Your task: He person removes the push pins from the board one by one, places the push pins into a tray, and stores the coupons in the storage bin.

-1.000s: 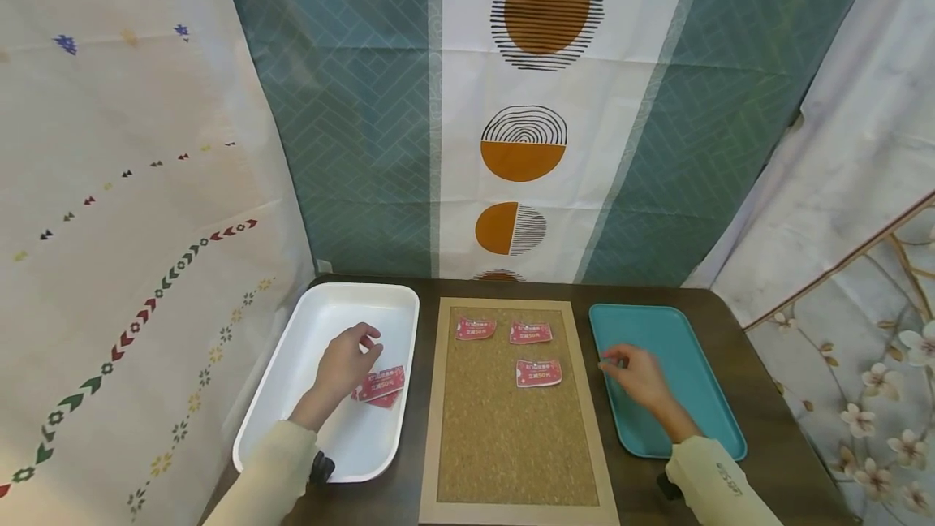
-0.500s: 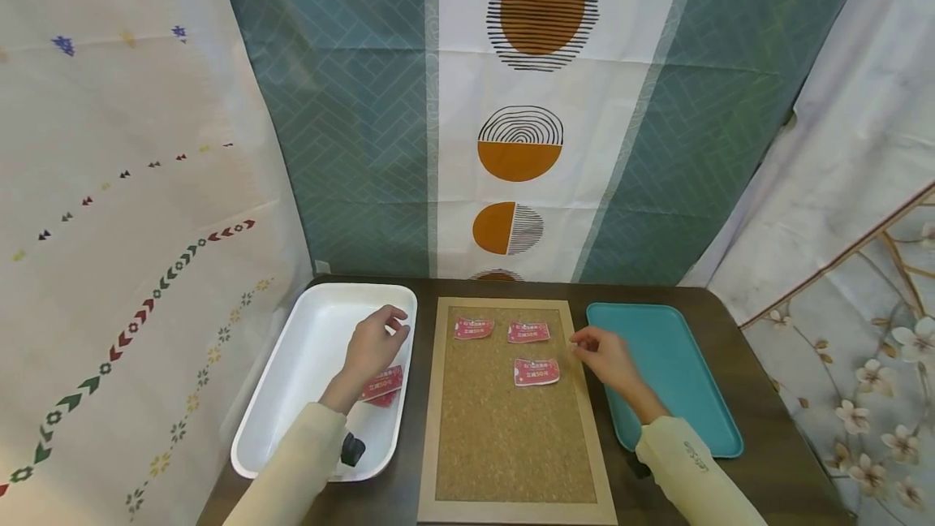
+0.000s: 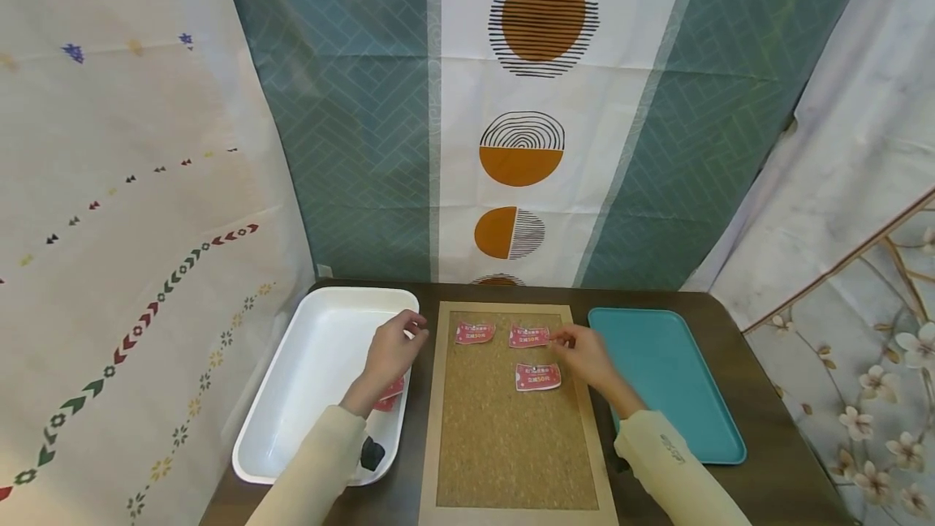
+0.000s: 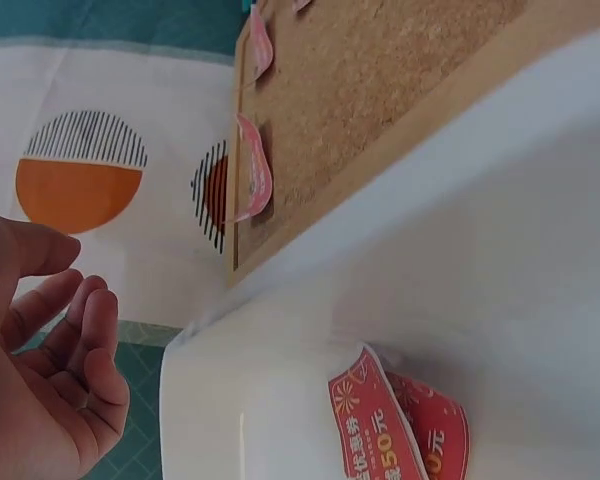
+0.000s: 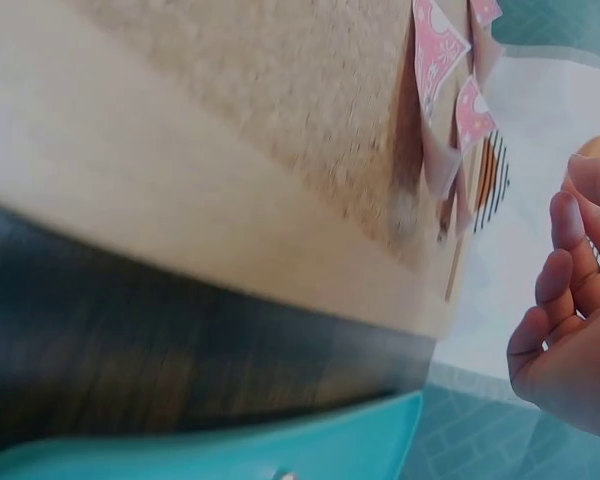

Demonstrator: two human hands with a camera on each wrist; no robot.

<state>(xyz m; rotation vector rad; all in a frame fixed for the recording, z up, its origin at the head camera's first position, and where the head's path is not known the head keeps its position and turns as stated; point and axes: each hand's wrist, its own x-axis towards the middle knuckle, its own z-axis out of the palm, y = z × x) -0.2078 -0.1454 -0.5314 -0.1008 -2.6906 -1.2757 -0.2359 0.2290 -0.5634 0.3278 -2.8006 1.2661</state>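
Note:
Three red-and-white paper coupons sit on a wood-framed corkboard (image 3: 511, 453): upper left (image 3: 476, 334), upper right (image 3: 529, 337) and one below (image 3: 538, 377). My right hand (image 3: 588, 360) reaches over the board's right edge, fingertips beside the upper-right coupon; in the right wrist view that hand (image 5: 580, 330) has bent fingers, thumb near the index finger, nothing visible between. My left hand (image 3: 390, 355) hovers at the white tray's right rim, fingers loosely curled and empty. Beneath it lie overlapping red coupons (image 4: 375, 425) in the white tray (image 4: 280, 380).
A teal tray (image 3: 675, 380) stands right of the board, with a tiny pale object (image 5: 288, 476) inside in the right wrist view. The white tray (image 3: 314, 372) stands to the board's left on the dark table (image 3: 760, 396). Patterned curtains (image 3: 351, 144) hang behind.
My right hand has moved left from above the teal tray to the upper-right coupon. My left hand has shifted right, toward the board. The three coupons on the board stay in place.

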